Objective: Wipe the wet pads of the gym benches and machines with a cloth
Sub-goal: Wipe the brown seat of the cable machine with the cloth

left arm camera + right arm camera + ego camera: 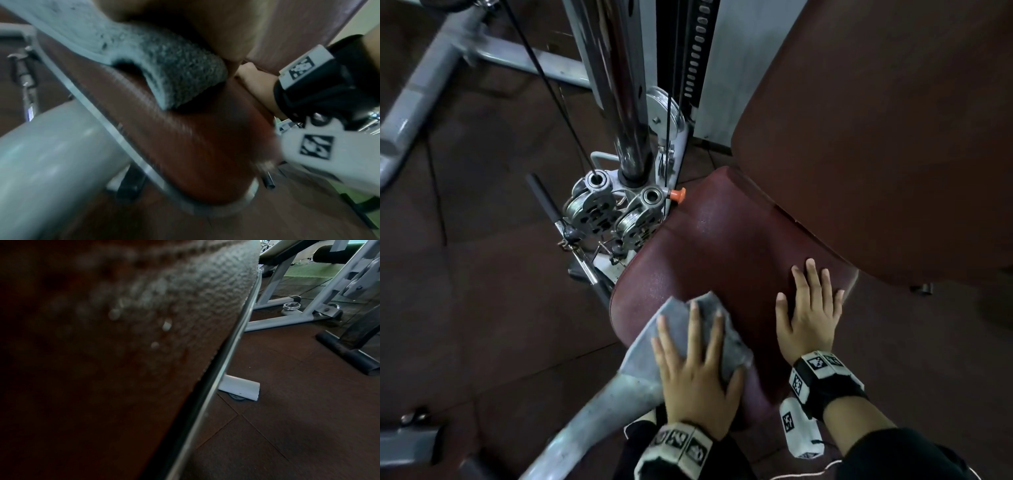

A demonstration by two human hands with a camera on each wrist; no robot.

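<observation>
A maroon seat pad (709, 246) of a gym machine fills the middle of the head view, with water drops glinting on it. My left hand (695, 359) lies flat with straight fingers on a grey cloth (674, 318) and presses it onto the pad's near left part. My right hand (811, 308) rests open and flat on the pad's right side, beside the cloth. The left wrist view shows the cloth (164, 65) bunched under my palm on the seat pad (185, 129). In the right wrist view the seat pad (144, 321) appears close up with drops on it.
A maroon back pad (876, 137) rises at the upper right. Pulleys (599, 205), cables and a chrome post (626, 102) stand just left of the seat. A grey frame tube (599, 411) runs under the seat toward me. Dark rubber floor (482, 274) surrounds the machine.
</observation>
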